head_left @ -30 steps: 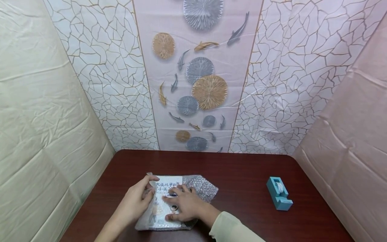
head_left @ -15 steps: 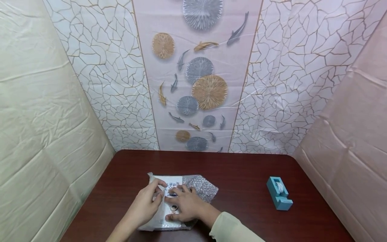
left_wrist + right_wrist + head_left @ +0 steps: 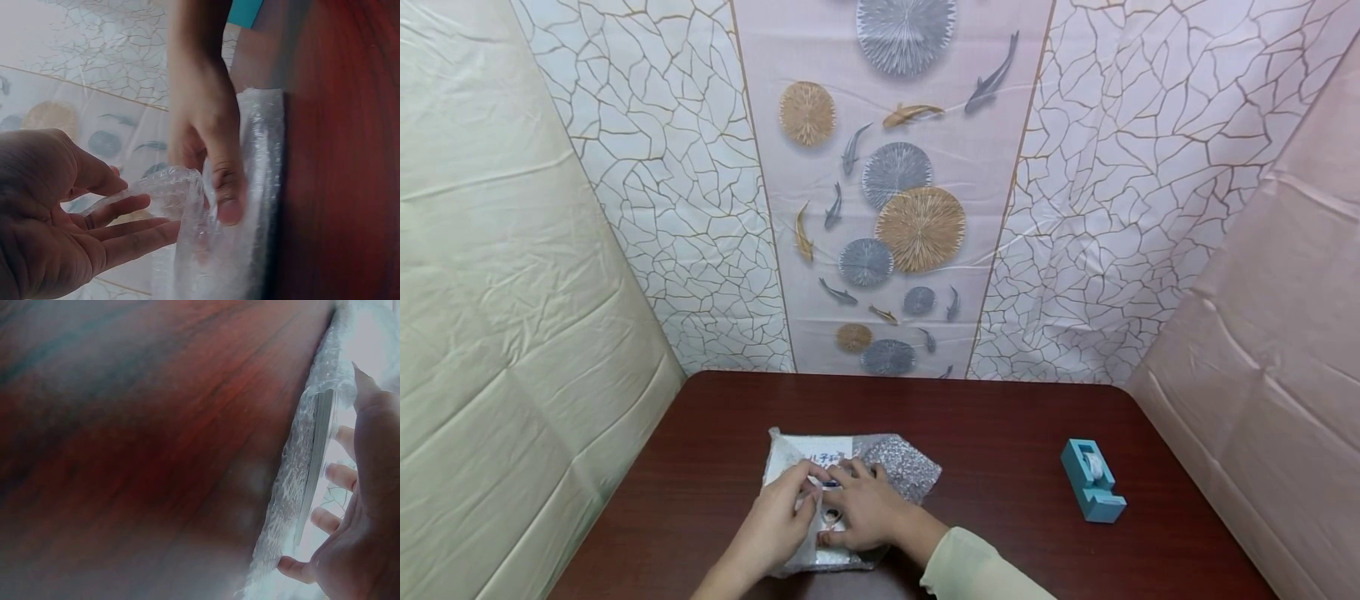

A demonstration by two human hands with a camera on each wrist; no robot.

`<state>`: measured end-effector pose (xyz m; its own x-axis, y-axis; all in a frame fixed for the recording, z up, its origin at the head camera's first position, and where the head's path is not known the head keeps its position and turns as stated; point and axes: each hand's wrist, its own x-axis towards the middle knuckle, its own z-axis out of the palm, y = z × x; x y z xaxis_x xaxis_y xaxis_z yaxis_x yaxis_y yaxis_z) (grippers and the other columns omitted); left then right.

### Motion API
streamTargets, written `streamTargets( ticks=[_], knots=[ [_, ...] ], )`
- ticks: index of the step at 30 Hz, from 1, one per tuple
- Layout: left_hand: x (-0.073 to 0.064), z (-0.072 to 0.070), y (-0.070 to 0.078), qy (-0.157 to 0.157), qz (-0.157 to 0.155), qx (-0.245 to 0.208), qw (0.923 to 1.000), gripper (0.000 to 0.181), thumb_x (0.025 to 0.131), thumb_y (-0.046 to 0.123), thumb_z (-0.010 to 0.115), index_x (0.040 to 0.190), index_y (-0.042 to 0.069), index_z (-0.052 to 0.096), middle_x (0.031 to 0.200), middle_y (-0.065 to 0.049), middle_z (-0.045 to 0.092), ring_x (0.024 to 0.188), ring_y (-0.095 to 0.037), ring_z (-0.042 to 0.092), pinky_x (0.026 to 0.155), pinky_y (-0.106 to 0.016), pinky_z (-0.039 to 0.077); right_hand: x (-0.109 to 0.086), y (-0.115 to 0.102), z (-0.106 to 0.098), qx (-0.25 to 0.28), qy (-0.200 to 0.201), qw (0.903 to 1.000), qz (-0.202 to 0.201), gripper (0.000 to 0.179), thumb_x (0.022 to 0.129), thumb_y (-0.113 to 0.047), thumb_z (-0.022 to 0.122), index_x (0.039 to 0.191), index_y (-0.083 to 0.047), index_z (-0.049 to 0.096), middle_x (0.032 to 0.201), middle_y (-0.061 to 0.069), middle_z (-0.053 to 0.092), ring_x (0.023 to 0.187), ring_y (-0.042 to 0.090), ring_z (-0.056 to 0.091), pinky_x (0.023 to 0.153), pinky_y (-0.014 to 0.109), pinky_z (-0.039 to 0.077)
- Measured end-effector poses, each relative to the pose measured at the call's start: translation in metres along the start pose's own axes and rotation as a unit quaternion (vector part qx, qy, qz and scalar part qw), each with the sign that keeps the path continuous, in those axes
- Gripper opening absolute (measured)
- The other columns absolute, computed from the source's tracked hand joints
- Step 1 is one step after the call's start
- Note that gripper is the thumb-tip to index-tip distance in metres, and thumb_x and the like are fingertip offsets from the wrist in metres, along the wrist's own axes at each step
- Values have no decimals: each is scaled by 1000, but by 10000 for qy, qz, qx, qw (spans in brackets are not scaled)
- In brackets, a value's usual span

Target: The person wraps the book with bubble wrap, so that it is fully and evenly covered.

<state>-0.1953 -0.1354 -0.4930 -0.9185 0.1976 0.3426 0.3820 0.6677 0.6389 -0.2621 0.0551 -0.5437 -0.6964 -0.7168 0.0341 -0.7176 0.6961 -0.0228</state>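
Note:
A book with a white cover [image 3: 838, 446] lies on bubble wrap [image 3: 906, 468] near the table's front. Wrap from the left is drawn over part of the cover. My left hand [image 3: 773, 518] pinches the edge of this flap between thumb and fingers; in the left wrist view the clear flap [image 3: 187, 215] stretches from those fingers toward the other hand. Spread fingers of my right hand [image 3: 871, 510] press on the book from the right. Seen from the right wrist, the page edges [image 3: 320, 434] rest against the wrap. A small dark ring-like mark shows by the right thumb.
A teal tape dispenser [image 3: 1093, 482] with a roll of tape stands at the right of the dark red-brown table [image 3: 985, 425]. Patterned cloth [image 3: 887, 317] hangs behind the table, and pale padded walls [image 3: 1262, 400] close in both sides.
My left hand has moved right, drawing the wrap flap further over the book toward the right hand. My right hand has stayed nearly in place on the book.

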Motion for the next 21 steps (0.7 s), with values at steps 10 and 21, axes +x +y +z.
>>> streamTargets(
  ticks=[10, 21],
  knots=[
    [-3, 12, -4, -22, -31, -25, 10000, 33, 96, -4, 73, 110, 25, 68, 106, 5, 74, 94, -9, 73, 78, -29, 58, -1, 0, 1, 46, 120, 9999, -27, 58, 96, -69, 66, 148, -43, 68, 164, -12, 52, 152, 26, 48, 107, 68, 52],
    [-5, 16, -7, 20, 3, -21, 10000, 31, 96, -5, 72, 109, 24, 69, 111, 8, 73, 99, -12, 75, 81, -29, 60, 0, 2, 2, 178, 194, 9997, 8, 65, 93, -69, 72, 152, -43, 66, 161, -12, 55, 151, 26, 49, 106, 69, 52]
  ],
)
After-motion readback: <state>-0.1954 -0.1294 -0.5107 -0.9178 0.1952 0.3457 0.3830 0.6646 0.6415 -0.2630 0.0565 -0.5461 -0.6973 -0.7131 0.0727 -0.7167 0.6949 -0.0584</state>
